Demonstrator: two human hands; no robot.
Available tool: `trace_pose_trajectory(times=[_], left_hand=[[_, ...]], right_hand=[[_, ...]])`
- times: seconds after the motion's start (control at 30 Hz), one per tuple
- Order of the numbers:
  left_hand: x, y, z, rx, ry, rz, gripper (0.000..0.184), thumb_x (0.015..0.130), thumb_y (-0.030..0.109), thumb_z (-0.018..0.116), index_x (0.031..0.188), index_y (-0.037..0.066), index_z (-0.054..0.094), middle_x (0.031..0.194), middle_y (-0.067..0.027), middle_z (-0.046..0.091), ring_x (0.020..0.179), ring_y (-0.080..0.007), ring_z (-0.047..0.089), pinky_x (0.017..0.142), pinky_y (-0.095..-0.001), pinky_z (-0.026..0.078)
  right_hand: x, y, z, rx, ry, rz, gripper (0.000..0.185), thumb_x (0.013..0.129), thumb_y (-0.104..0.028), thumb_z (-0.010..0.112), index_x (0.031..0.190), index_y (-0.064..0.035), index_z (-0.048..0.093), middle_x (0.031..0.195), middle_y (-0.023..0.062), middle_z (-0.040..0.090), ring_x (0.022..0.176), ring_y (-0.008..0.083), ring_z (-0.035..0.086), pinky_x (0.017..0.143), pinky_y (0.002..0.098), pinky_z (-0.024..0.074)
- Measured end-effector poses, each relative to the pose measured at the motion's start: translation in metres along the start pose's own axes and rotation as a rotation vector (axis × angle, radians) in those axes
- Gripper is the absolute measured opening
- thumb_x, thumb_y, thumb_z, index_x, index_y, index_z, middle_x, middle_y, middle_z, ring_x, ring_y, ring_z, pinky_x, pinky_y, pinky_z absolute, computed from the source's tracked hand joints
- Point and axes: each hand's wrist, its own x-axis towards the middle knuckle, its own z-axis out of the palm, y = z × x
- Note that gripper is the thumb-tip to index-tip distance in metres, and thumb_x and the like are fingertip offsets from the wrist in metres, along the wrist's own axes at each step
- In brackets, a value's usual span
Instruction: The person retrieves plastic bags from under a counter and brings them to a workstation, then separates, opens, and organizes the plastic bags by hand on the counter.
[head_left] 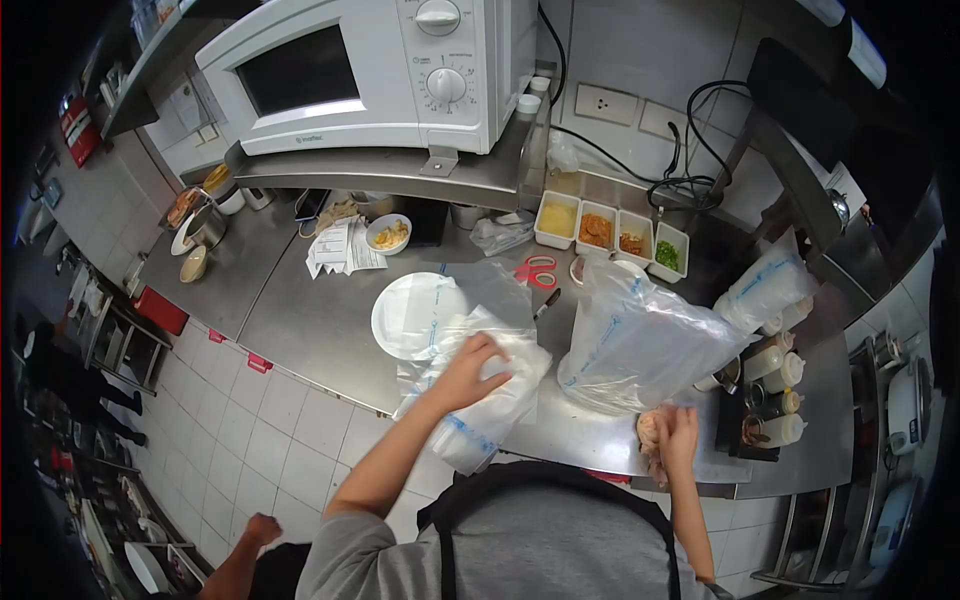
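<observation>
My left hand (474, 374) lies on a pile of clear plastic bags with blue print (470, 430), thumb and fingers apart. Beside it, a white plate (400, 315) is partly covered by the bags. At the counter's front edge, my right hand (678, 436) has its fingers round a pinkish-orange item in clear plastic (652, 432). Between the hands and farther back stands a large bulging plastic bag (650, 335); its contents are hard to make out. Red-handled scissors (538, 271) and a black marker (547, 303) lie behind the bag pile.
A microwave (370, 75) sits on a raised shelf. Food tubs (597, 230) line the back. Squeeze bottles (780, 370) stand right in a black holder. A bowl (388, 234) and papers (342, 248) are back left. Another person's hand (262, 530) shows lower left.
</observation>
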Motion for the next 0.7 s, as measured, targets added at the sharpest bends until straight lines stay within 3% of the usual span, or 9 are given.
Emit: trace_pose_trajectory(times=[0.07, 0.17, 0.3, 0.33, 0.43, 0.47, 0.57, 0.67, 0.7], left_hand=[[-0.032, 0.006, -0.033, 0.239, -0.200, -0.093, 0.030, 0.067, 0.022, 0.076, 0.092, 0.014, 0.061, 0.098, -0.0047, 0.050, 0.098, -0.0237, 0.047, 0.086, -0.0377, 0.034], [-0.069, -0.024, -0.036, 0.317, -0.293, -0.097, 0.034, 0.064, 0.028, 0.077, 0.093, 0.018, 0.063, 0.098, -0.0001, 0.051, 0.100, -0.0209, 0.045, 0.085, -0.0362, 0.029], [-0.062, -0.038, -0.033, 0.139, -0.153, -0.123, 0.014, 0.071, 0.024, 0.073, 0.080, 0.015, 0.068, 0.091, 0.0016, 0.055, 0.094, -0.0151, 0.049, 0.085, -0.0369, 0.027], [-0.055, -0.034, -0.037, 0.159, -0.114, -0.088, 0.011, 0.076, 0.021, 0.069, 0.076, 0.010, 0.069, 0.083, -0.0010, 0.058, 0.082, -0.0165, 0.054, 0.080, -0.0342, 0.033], [-0.031, -0.018, -0.047, -0.235, -0.216, -0.191, 0.013, 0.082, 0.018, 0.065, 0.081, 0.006, 0.068, 0.081, -0.0061, 0.061, 0.075, -0.0169, 0.056, 0.072, -0.0295, 0.041], [-0.022, -0.002, -0.053, -0.250, -0.234, -0.132, 0.018, 0.085, 0.017, 0.062, 0.082, 0.000, 0.066, 0.077, -0.0071, 0.061, 0.069, -0.0169, 0.056, 0.064, -0.0274, 0.044], [-0.004, 0.026, -0.070, -0.352, -0.492, -0.245, 0.025, 0.090, 0.023, 0.055, 0.089, 0.001, 0.066, 0.085, -0.0065, 0.063, 0.077, -0.0151, 0.056, 0.073, -0.0279, 0.044], [0.004, 0.035, -0.086, -0.562, -0.466, -0.324, 0.040, 0.091, 0.037, 0.052, 0.105, 0.000, 0.062, 0.096, -0.0072, 0.064, 0.092, -0.0156, 0.056, 0.085, -0.0286, 0.042], [0.004, 0.041, -0.093, -0.658, -0.394, -0.231, 0.047, 0.089, 0.041, 0.052, 0.110, 0.000, 0.060, 0.100, -0.0077, 0.063, 0.097, -0.0160, 0.055, 0.088, -0.0294, 0.040]], right_hand=[[-0.021, 0.022, 0.005, -0.016, -0.118, 0.048, 0.019, 0.074, -0.007, 0.064, 0.087, 0.0013, 0.053, 0.090, 0.0182, 0.051, 0.081, 0.0368, 0.052, 0.072, 0.0420, 0.0425], [-0.018, -0.007, 0.008, -0.045, 0.110, -0.033, 0.016, 0.073, -0.005, 0.064, 0.082, 0.0003, 0.052, 0.084, 0.0158, 0.051, 0.078, 0.0341, 0.051, 0.068, 0.0405, 0.0411], [-0.018, -0.081, 0.028, 0.162, 0.033, -0.409, 0.015, 0.070, -0.004, 0.064, 0.080, -0.0033, 0.053, 0.079, 0.0132, 0.051, 0.075, 0.0296, 0.051, 0.066, 0.0377, 0.0383], [-0.017, -0.094, 0.036, 0.240, -0.085, -0.515, 0.021, 0.070, -0.010, 0.068, 0.086, -0.0036, 0.055, 0.085, 0.0129, 0.053, 0.080, 0.0299, 0.051, 0.071, 0.0389, 0.0386], [0.004, -0.175, 0.031, 0.293, -0.174, -0.694, 0.039, 0.067, -0.020, 0.073, 0.098, -0.0043, 0.057, 0.100, 0.0123, 0.054, 0.092, 0.0299, 0.051, 0.078, 0.0392, 0.0380], [0.011, -0.199, 0.027, 0.292, -0.187, -0.718, 0.046, 0.066, -0.024, 0.075, 0.103, -0.0046, 0.056, 0.105, 0.0121, 0.053, 0.096, 0.0296, 0.050, 0.080, 0.0389, 0.0376], [0.027, -0.238, 0.030, 0.358, -0.106, -0.800, 0.038, 0.068, -0.025, 0.075, 0.097, -0.0039, 0.061, 0.092, 0.0096, 0.057, 0.084, 0.0276, 0.054, 0.073, 0.0363, 0.0412], [0.040, -0.233, 0.037, 0.615, -0.502, -0.452, 0.025, 0.074, -0.023, 0.072, 0.087, -0.0023, 0.066, 0.072, 0.0067, 0.059, 0.065, 0.0206, 0.056, 0.061, 0.0306, 0.0428], [0.043, -0.233, 0.035, 0.662, -0.501, -0.376, 0.023, 0.075, -0.022, 0.071, 0.083, -0.0017, 0.066, 0.068, 0.0056, 0.059, 0.062, 0.0176, 0.055, 0.057, 0.0288, 0.0419]])
